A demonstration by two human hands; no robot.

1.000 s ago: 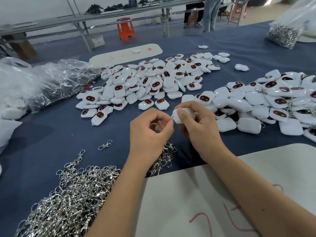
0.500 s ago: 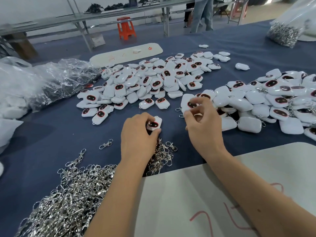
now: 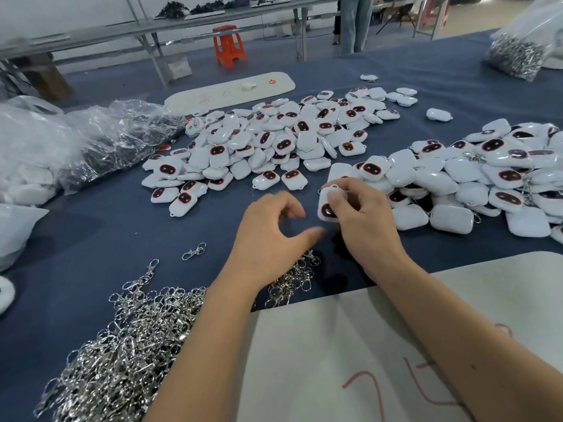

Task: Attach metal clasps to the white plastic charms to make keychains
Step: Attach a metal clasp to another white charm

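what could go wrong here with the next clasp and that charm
1. The clasp pile looks tangled, so the empty left hand may lift several linked clasps instead of one.
2. The right hand holds its charm right beside the finished pile; a dropped, unclasped charm could get mixed in.

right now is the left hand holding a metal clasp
No: the left hand hovers with loosely curled, empty fingers above the blue cloth, while the right hand grips a white plastic charm.
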